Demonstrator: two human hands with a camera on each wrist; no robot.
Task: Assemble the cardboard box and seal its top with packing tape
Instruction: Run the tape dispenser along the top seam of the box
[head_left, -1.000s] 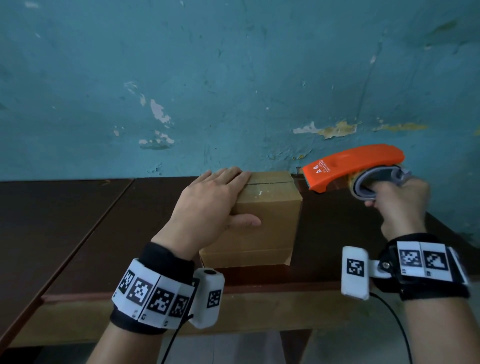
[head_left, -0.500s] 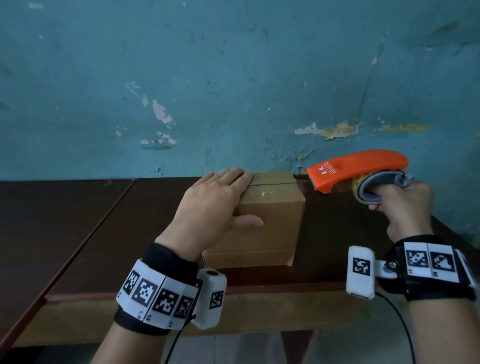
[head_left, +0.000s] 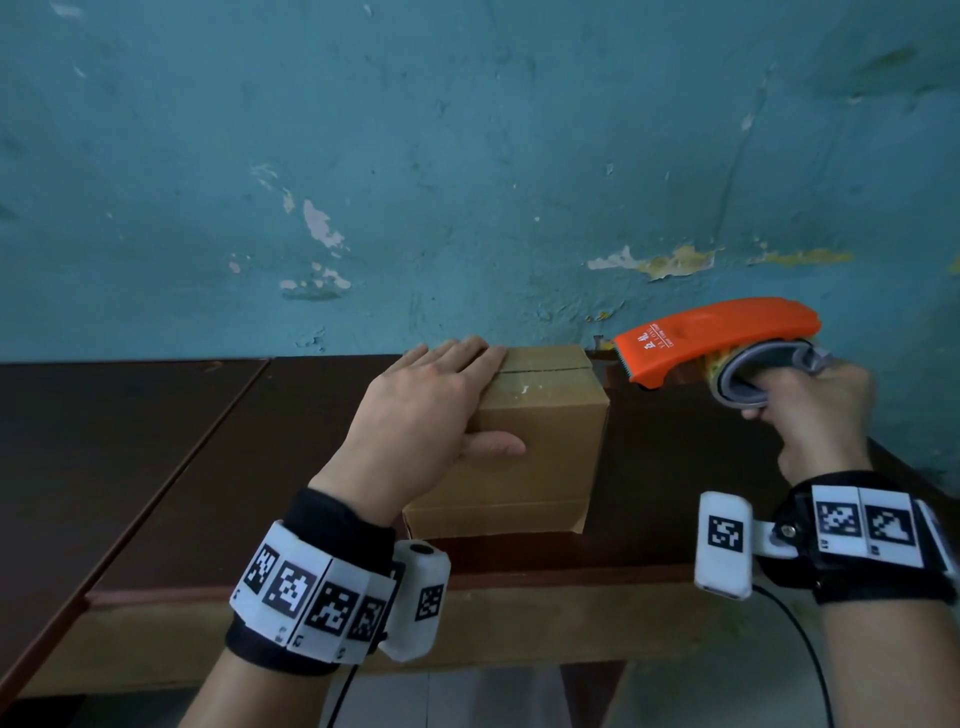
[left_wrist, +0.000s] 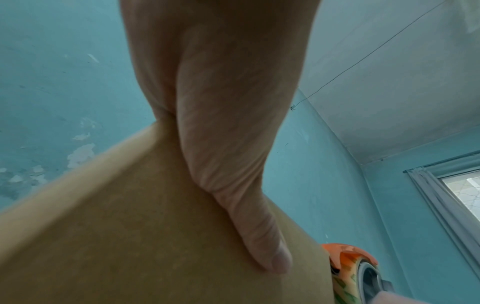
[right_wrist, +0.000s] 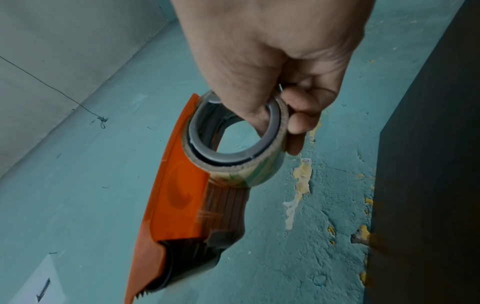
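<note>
A small brown cardboard box stands on the dark table, its top flaps closed with a thin seam showing. My left hand lies on its left side, fingers straight across the top and thumb flat against the front face. My right hand grips an orange tape dispenser, fingers hooked through the grey core of the tape roll. The dispenser hangs in the air just right of the box, its toothed end pointing at the box's top right corner without touching it.
The dark brown table runs left with a seam between two boards, and its front edge is close to me. A peeling teal wall stands directly behind the box. Table surface lies below the dispenser.
The right hand and dispenser have drifted slightly to the right. The left hand stays in place on the box.
</note>
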